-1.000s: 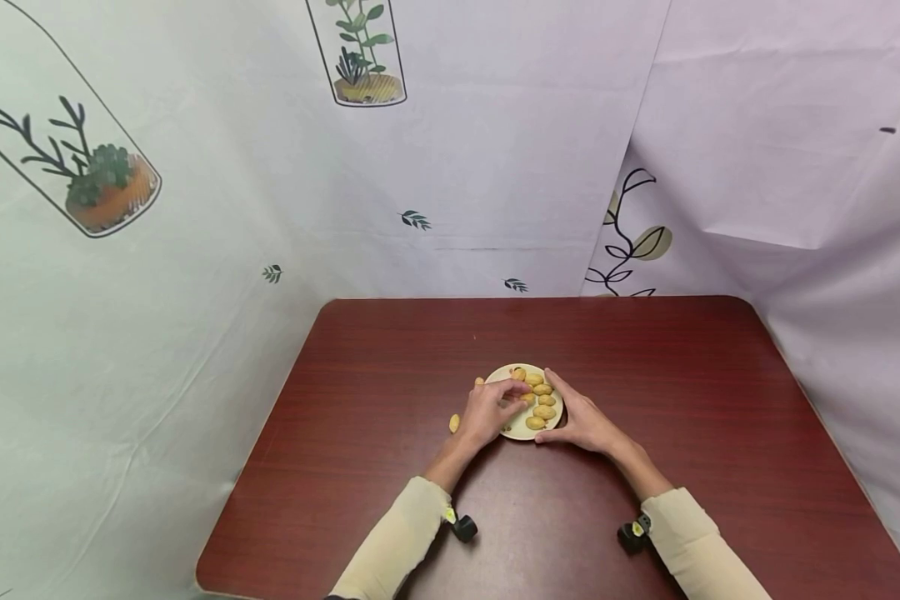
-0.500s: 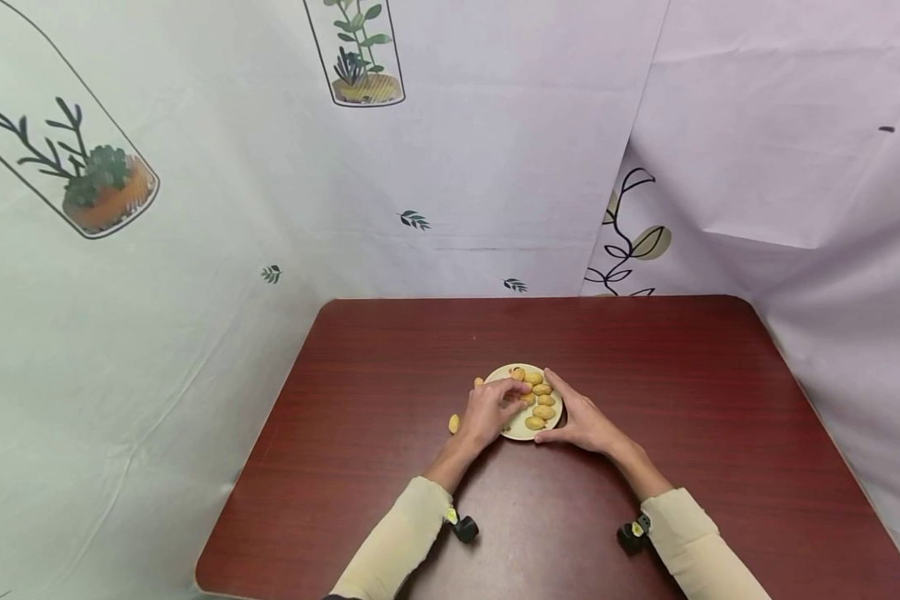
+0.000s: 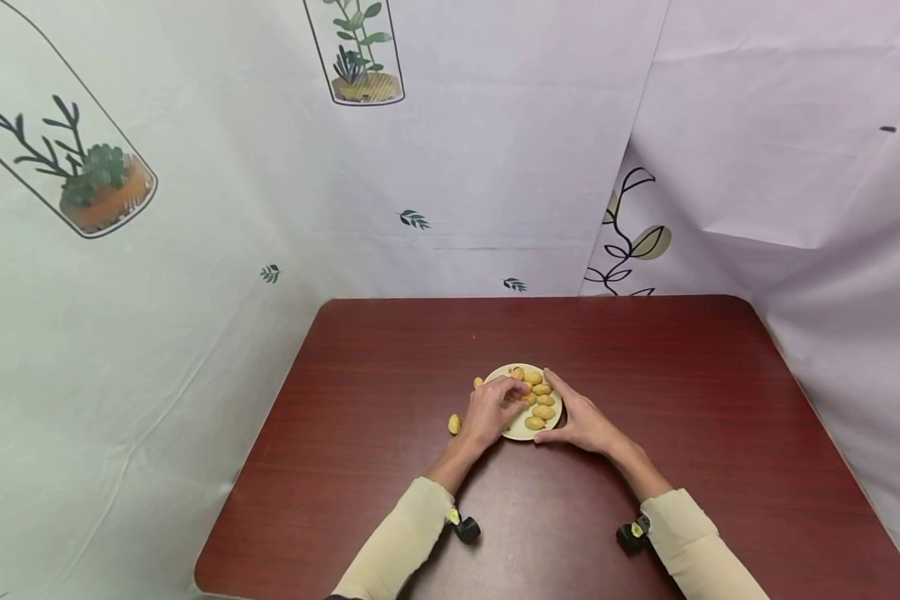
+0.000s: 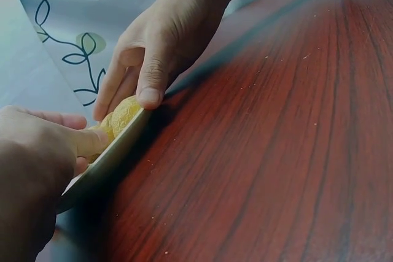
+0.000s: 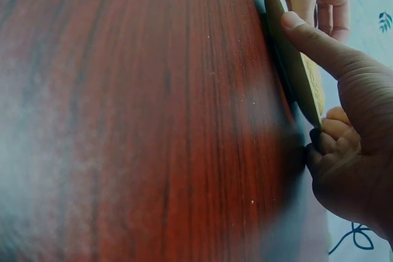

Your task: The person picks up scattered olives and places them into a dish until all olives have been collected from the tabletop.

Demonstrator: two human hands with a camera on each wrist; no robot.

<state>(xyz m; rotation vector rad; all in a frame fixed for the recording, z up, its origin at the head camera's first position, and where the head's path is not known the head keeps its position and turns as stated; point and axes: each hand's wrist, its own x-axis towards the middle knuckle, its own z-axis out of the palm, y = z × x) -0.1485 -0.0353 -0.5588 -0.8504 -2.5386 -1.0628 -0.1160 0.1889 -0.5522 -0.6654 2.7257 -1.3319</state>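
A small pale round plate [image 3: 512, 427] holds several yellow, rough-skinned oval pieces [image 3: 543, 412], nut-like in look; their exact kind is unclear. Over the plate's left half, my left hand [image 3: 487, 414] has its thumb and fingers bent about one yellow oval piece [image 3: 529, 399], seemingly pinching it. The left wrist view shows the thumb against a yellow piece, with the fingertips partly hidden. My right hand [image 3: 587, 423] spans the plate's right side and holds its rim between thumb and fingers. The right wrist view has the right thumb [image 5: 310, 36] lying along the plate edge.
Two more yellow oval pieces lie on the table left of the plate: a near one [image 3: 454, 424] and a far one [image 3: 478, 382] partly hidden by the plate and left hand. The dark red wooden table [image 3: 390, 358] is backed by printed cloth [image 3: 457, 167].
Hardly anything differs. Both hands stay at the plate, and the left fingers shift at most very slightly.
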